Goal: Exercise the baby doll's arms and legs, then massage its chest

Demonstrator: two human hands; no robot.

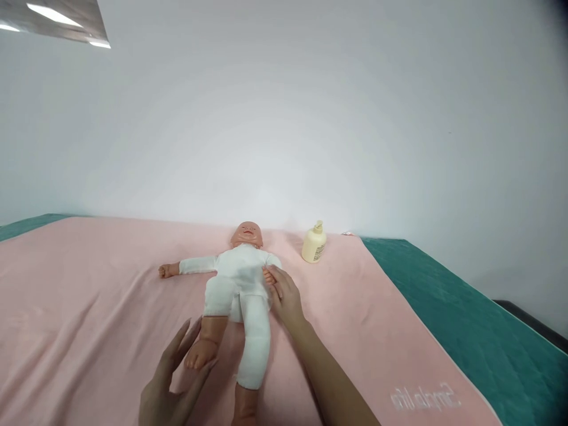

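A baby doll (237, 278) in a white suit lies on its back on a pink towel (89, 296), head toward the wall. My left hand (171, 381) cups the doll's bare foot near the front edge, fingers spread around it. My right hand (284, 296) rests at the doll's side and holds its small hand against the body. The doll's other arm stretches out to the left. One trouser leg is pushed up above the bare lower leg.
A cream pump bottle (314, 242) stands on the towel just right of the doll's head. A green cover (465, 319) shows under the towel at right and far left. A plain white wall rises behind.
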